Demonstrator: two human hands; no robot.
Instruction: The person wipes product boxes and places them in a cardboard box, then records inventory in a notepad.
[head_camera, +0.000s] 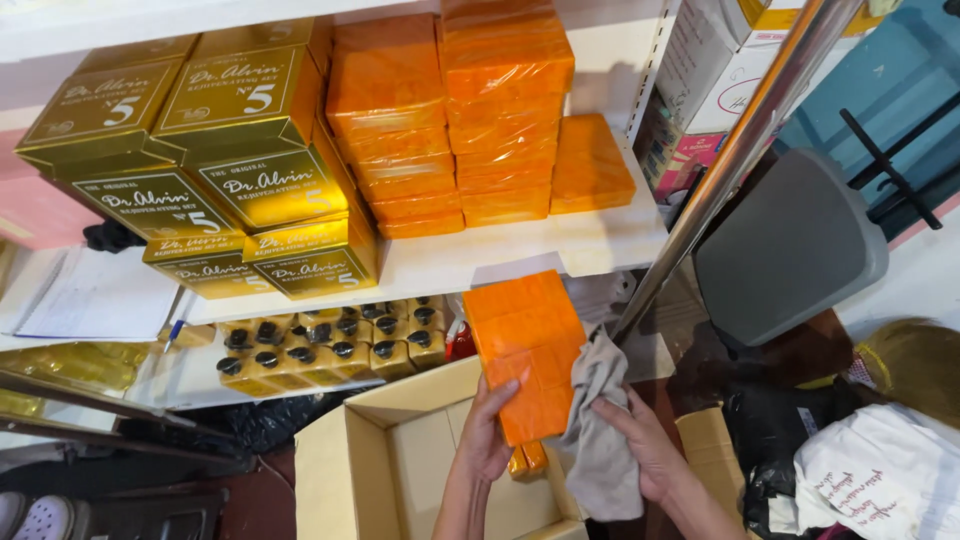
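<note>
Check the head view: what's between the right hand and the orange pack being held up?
A grey cloth. In the head view it drapes from the right hand against the orange pack; the left hand grips the pack directly.

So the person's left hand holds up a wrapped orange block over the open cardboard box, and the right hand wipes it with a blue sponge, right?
Not quite. In the head view the right hand holds a crumpled grey cloth, not a blue sponge. The rest stands: the left hand holds up the wrapped orange block over the open brown cardboard box.
</note>
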